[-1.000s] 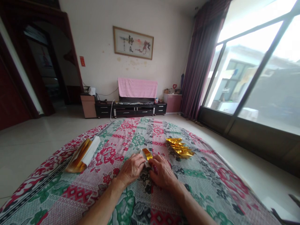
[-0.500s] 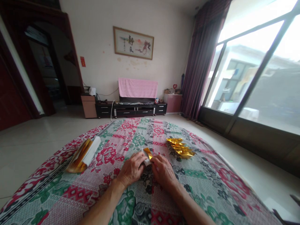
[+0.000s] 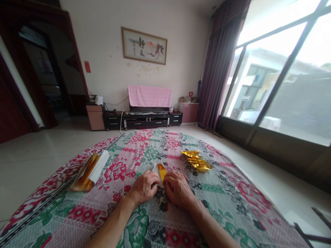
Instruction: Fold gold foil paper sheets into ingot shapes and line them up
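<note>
Left grip [image 3: 145, 186], right grip [image 3: 179, 187], both curled onto gold paper [image 3: 162, 171].

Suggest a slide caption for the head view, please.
Left hand and right hand hold gold-and-white paper over flowered cloth.

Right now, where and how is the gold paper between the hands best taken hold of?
Probably with a light pinch on the far end of the gold paper, from the far side: it looks thin and juts out beyond the left grip and right grip, which partly hide its near end.
</note>
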Tool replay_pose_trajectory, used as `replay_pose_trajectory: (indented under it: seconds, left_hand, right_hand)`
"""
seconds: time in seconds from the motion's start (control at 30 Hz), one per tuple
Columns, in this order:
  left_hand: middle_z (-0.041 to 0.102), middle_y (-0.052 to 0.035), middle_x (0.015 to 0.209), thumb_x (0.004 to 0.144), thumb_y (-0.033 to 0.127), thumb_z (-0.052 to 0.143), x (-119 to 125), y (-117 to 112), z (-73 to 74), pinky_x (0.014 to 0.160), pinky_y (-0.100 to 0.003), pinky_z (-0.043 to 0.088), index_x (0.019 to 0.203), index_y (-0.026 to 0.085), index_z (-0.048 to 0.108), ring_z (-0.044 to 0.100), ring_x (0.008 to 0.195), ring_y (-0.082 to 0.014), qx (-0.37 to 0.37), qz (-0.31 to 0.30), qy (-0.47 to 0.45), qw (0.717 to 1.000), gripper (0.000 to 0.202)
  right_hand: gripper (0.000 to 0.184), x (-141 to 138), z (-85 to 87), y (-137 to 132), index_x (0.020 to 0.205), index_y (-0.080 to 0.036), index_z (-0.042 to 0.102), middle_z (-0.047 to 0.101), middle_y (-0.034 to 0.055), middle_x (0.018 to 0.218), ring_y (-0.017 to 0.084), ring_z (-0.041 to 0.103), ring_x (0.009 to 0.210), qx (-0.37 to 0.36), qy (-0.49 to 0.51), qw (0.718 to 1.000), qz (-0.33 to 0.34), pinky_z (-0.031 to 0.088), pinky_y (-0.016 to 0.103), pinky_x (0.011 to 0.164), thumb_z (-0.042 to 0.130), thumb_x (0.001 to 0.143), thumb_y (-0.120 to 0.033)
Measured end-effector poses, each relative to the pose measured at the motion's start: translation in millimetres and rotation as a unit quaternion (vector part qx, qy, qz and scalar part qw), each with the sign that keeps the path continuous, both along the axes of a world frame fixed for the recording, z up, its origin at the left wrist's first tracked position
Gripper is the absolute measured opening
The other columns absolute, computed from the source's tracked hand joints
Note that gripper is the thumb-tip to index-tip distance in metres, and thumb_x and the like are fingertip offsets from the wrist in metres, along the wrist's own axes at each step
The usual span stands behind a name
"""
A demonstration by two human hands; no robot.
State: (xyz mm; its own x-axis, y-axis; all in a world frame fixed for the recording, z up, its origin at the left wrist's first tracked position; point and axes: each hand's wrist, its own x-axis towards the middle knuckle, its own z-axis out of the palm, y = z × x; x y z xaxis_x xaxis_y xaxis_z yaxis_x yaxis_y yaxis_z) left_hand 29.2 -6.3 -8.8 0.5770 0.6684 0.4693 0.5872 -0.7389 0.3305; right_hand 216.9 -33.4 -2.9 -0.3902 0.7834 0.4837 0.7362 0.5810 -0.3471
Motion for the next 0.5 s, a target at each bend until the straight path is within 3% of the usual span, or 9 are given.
replay_pose_trajectory:
  seconds: [0.3, 0.5]
  left_hand:
    - [0.066, -0.0018, 0.085, 0.079, 0.015, 0.05, -0.3, 4.2, -1.6, 0.08, -0.026, 0.042, 0.073, 0.02, 0.068, 0.056, 0.08, -0.0136, -0.013, 0.009, -0.033, 0.999, 0.019]
    - [0.066, -0.0011, 0.083, 0.079, 0.019, 0.053, 3.1, 4.0, 2.1, 0.08, -0.026, 0.042, 0.079, 0.021, 0.068, 0.056, 0.082, -0.0147, -0.045, 0.027, -0.051, 0.997, 0.014]
  right_hand:
    - [0.022, 2.2, 2.3, -0.9, 0.085, -0.022, 0.065, 0.058, 0.0026, 0.085, 0.014, 0.049, 0.083, 0.001, -0.029, 1.0, 0.012, 0.033, 0.027, 0.078, 0.043, 0.088, -0.022]
    - [0.019, -5.3, -6.8, 3.4, 0.079, -0.022, 0.064, 0.057, 0.0019, 0.084, 0.014, 0.049, 0.082, -0.009, -0.021, 0.998, -0.056, 0.034, 0.025, 0.075, 0.048, 0.087, -0.026]
